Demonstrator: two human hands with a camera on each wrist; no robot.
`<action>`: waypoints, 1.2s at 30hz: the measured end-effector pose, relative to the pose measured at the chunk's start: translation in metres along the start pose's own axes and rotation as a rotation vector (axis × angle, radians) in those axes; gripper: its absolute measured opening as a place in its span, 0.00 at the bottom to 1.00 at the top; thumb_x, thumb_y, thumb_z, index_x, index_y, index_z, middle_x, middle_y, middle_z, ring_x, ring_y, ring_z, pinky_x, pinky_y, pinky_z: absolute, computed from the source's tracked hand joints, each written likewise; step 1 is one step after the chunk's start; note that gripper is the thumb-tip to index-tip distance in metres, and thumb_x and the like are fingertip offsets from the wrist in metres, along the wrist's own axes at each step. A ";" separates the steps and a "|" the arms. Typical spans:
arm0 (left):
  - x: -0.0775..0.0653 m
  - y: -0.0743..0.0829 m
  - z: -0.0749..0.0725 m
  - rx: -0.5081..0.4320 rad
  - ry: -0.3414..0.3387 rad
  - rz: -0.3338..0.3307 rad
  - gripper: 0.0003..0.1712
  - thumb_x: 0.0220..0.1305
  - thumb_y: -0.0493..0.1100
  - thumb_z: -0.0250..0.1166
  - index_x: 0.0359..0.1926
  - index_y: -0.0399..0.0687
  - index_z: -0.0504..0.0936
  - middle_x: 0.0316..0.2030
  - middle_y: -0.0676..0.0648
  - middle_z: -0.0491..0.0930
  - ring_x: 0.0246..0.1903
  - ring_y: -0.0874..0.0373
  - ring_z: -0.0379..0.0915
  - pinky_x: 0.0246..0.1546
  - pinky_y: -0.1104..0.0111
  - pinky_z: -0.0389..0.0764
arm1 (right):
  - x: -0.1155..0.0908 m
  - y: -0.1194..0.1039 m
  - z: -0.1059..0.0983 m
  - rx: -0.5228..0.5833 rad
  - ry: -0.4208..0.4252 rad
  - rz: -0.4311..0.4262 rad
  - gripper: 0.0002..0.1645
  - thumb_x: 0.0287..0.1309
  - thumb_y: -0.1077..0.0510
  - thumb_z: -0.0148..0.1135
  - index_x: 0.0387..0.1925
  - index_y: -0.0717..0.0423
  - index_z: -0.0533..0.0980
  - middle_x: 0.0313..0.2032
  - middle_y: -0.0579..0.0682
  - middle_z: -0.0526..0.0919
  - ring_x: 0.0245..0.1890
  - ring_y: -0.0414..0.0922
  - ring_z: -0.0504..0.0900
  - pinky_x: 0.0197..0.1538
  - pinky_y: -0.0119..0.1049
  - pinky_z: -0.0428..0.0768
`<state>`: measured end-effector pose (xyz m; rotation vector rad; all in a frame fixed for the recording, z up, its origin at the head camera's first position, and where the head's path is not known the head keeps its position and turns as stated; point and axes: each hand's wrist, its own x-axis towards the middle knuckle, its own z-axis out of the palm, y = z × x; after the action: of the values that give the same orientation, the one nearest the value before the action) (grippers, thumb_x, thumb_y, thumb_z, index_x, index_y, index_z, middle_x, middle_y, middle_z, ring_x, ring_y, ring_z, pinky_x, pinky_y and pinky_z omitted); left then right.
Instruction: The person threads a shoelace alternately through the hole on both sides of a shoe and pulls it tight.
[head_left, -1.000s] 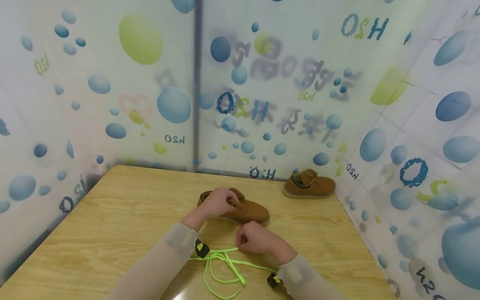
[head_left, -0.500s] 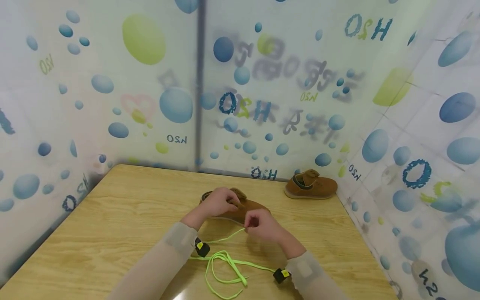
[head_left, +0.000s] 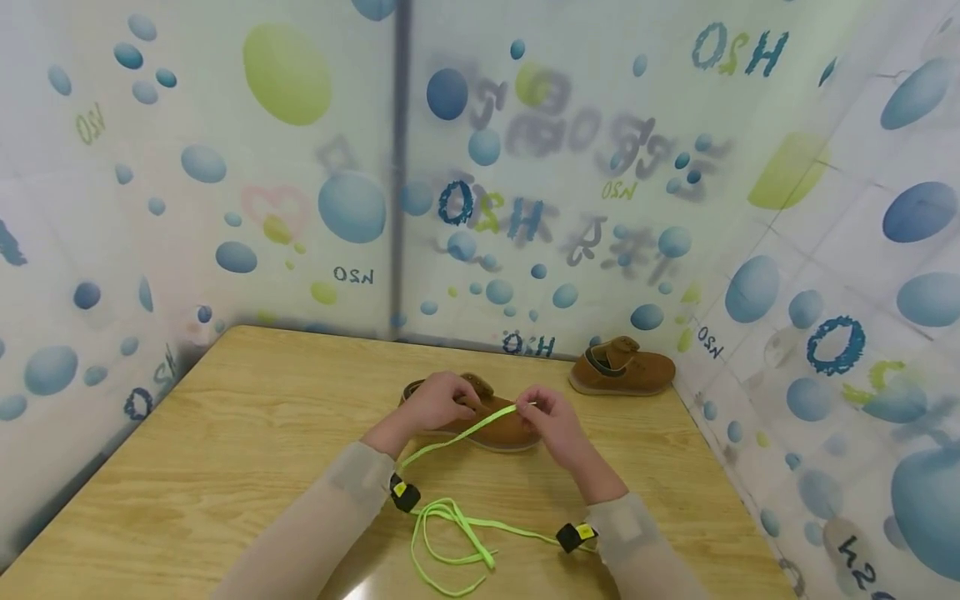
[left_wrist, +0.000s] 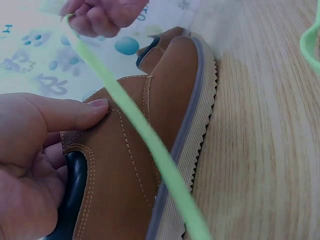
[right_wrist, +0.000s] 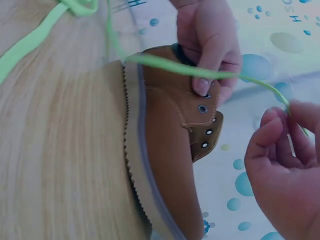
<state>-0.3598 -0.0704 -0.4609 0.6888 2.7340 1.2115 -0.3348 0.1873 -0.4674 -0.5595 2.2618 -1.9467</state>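
Note:
A brown leather shoe [head_left: 498, 432] with a pale ridged sole stands on the table, toe to the right in the head view. My left hand [head_left: 438, 404] grips its side flap, thumb on the outer face near the metal eyelets [right_wrist: 202, 108], which carry no lace. Between the fingertips of my right hand [head_left: 557, 427], above the shoe's toe, is a neon green shoelace [head_left: 459, 437], pinched near one end. The lace runs slantwise in front of the shoe toward my left wrist, and a short tip sticks out beyond the pinching fingers in the right wrist view.
More green lace [head_left: 491, 523] lies in loose loops on the wooden table [head_left: 247, 433], nearer to me. A second brown shoe [head_left: 637, 375] stands at the back right corner. Patterned curtain-like walls [head_left: 300, 167] border the table at the back and both sides.
My right hand has risen from the table up and right past the shoe's toe, drawing the green lace up with it. The left hand keeps its grip on the shoe.

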 end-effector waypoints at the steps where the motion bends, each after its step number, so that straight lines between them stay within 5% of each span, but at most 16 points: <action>1: 0.000 0.000 0.000 -0.003 -0.003 -0.001 0.07 0.68 0.37 0.73 0.45 0.50 0.93 0.46 0.50 0.90 0.39 0.61 0.80 0.44 0.63 0.82 | 0.001 -0.001 -0.001 0.043 0.042 0.008 0.07 0.78 0.64 0.57 0.40 0.61 0.79 0.36 0.50 0.83 0.38 0.43 0.83 0.46 0.32 0.86; 11: -0.002 0.001 0.000 -0.013 -0.004 -0.012 0.06 0.68 0.38 0.73 0.44 0.51 0.93 0.47 0.49 0.89 0.41 0.59 0.82 0.44 0.62 0.83 | 0.001 -0.009 -0.009 0.409 0.256 -0.102 0.19 0.72 0.74 0.55 0.33 0.47 0.79 0.31 0.44 0.87 0.38 0.40 0.91 0.48 0.34 0.89; 17: -0.002 0.001 0.000 -0.029 -0.004 -0.026 0.07 0.68 0.38 0.73 0.45 0.51 0.92 0.49 0.48 0.89 0.43 0.57 0.82 0.44 0.61 0.83 | 0.001 -0.017 -0.016 0.430 0.331 -0.103 0.17 0.69 0.77 0.57 0.35 0.51 0.78 0.30 0.43 0.83 0.31 0.38 0.85 0.41 0.31 0.88; 22: -0.003 0.001 0.000 -0.037 -0.001 -0.029 0.07 0.68 0.37 0.73 0.45 0.50 0.92 0.50 0.47 0.89 0.45 0.55 0.82 0.45 0.60 0.84 | 0.003 -0.013 -0.015 0.285 0.335 -0.087 0.16 0.65 0.75 0.64 0.31 0.51 0.81 0.28 0.43 0.84 0.28 0.39 0.82 0.36 0.28 0.83; 30: -0.001 0.001 0.001 -0.027 0.000 -0.029 0.07 0.69 0.37 0.72 0.45 0.50 0.92 0.49 0.47 0.89 0.46 0.53 0.84 0.46 0.60 0.85 | 0.009 0.000 0.004 -0.118 0.309 -0.015 0.04 0.62 0.70 0.71 0.32 0.60 0.85 0.27 0.44 0.84 0.29 0.39 0.80 0.33 0.29 0.78; 36: 0.000 0.002 0.001 -0.023 -0.008 -0.014 0.07 0.69 0.37 0.71 0.44 0.50 0.92 0.45 0.50 0.90 0.40 0.59 0.81 0.44 0.62 0.83 | 0.015 -0.006 0.022 -0.363 0.221 0.035 0.02 0.61 0.64 0.71 0.33 0.60 0.86 0.27 0.48 0.85 0.28 0.41 0.79 0.32 0.32 0.80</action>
<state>-0.3588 -0.0687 -0.4607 0.6694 2.7095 1.2331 -0.3404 0.1607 -0.4627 -0.3445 2.7670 -1.6612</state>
